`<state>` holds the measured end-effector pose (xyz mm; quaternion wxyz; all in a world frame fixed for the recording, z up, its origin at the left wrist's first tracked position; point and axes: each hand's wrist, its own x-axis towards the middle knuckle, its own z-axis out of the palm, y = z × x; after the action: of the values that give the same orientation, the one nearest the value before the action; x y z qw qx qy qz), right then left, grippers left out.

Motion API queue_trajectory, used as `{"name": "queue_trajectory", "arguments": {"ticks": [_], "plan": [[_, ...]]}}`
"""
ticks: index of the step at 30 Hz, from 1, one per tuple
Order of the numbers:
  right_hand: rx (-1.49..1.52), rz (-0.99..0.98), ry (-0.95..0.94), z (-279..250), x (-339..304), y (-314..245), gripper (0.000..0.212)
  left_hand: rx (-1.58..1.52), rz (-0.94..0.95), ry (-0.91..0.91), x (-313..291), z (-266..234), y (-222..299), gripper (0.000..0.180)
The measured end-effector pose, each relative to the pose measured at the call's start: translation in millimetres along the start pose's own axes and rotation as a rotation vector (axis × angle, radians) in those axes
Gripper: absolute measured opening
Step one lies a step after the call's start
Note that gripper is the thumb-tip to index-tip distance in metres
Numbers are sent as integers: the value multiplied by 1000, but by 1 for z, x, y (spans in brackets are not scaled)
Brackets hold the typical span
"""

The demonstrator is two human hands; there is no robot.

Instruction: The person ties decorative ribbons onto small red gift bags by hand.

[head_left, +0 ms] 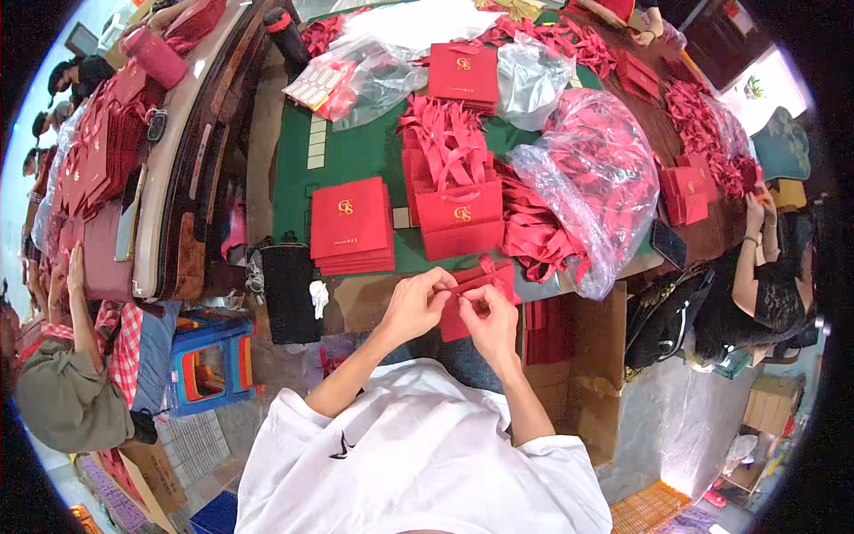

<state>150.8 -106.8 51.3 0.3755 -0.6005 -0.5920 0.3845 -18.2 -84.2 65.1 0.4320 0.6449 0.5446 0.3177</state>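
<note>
My left hand (414, 304) and my right hand (487, 319) meet just below the table's front edge, both pinching a small red paper bag (455, 322) with a red ribbon handle (487, 268) at its top. My left fingers grip the upper edge, my right fingers work at the ribbon. On the green table (356, 151) just beyond lie a flat stack of red bags (351, 224) and a row of standing red bags with ribbon handles (458, 209).
A clear plastic sack of red ribbons (594, 187) lies to the right. More red bags (463, 73) and plastic wrap sit further back. Other people work at the left (67, 374) and right (765, 276). A blue stool (209, 360) and cardboard boxes (583, 365) stand below.
</note>
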Motion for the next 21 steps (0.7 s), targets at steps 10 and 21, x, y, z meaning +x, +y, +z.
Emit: {"name": "queue_trajectory", "arguments": {"ticks": [10,21], "plan": [[-82,-76,59,4,-3,-8,11,61,38,88,-9,9,-1,13],[83,21,68,10,-2,-7,8,51,118,107,-10,9,5,14]]}}
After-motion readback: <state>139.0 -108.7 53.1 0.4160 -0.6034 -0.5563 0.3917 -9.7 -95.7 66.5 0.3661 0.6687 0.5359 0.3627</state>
